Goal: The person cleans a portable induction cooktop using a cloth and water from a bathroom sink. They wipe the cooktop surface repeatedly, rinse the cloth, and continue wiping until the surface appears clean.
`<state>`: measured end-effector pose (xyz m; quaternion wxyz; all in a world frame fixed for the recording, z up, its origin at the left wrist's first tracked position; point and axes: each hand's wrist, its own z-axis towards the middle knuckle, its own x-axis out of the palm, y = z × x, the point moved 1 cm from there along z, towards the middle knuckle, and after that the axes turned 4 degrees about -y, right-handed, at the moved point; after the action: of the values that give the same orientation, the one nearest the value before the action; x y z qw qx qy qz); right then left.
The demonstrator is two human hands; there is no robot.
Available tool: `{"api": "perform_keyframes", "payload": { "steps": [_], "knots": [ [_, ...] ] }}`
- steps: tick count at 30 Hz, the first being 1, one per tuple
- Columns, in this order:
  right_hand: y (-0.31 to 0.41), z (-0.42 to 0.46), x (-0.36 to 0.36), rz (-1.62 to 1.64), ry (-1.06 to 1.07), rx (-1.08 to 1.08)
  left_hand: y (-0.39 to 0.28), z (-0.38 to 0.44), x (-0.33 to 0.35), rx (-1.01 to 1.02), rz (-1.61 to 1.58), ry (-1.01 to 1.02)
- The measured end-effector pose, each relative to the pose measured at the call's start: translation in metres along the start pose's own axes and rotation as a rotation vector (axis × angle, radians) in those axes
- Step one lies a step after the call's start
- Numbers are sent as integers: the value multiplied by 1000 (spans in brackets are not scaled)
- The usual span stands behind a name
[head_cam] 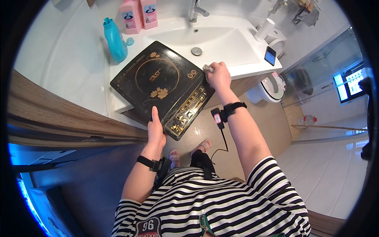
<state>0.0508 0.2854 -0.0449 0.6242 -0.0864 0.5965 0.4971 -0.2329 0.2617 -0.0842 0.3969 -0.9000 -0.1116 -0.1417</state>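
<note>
A black induction cooktop (160, 86) with gold flower decoration is tilted over the front left of the washbasin counter. My left hand (156, 127) grips its near edge, thumb lying on the top plate and fingers hidden underneath. At the cooktop's right edge, my right hand (219, 76) pinches a small greyish scrubber (208, 68), perhaps steel wool, against the rim. The gold-trimmed control panel (189, 111) runs along the side nearest me, between both hands. Dull smears show on the dark glass surface.
Behind stands the white washbasin (237, 44) with a chrome faucet (197, 11). A teal bottle (115, 41), its loose cap (130, 41) and pink bottles (131, 17) are at left. A phone (270, 56) lies at the counter's right corner. A black cord (226, 142) hangs below my right wrist.
</note>
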Motion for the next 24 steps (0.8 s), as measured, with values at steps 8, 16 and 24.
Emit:
{"api": "perform_keyframes", "payload": {
  "steps": [8,16,24],
  "knots": [
    [-6,-32,12,37,-115,-125,5,14,-11,14,-12,-78],
    [34,-89,6,108,-28,-438,9,15,-3,55,-69,-95],
    [90,-169,-3,303,347,-791,4,16,-13,11,4,-54]
  ]
}}
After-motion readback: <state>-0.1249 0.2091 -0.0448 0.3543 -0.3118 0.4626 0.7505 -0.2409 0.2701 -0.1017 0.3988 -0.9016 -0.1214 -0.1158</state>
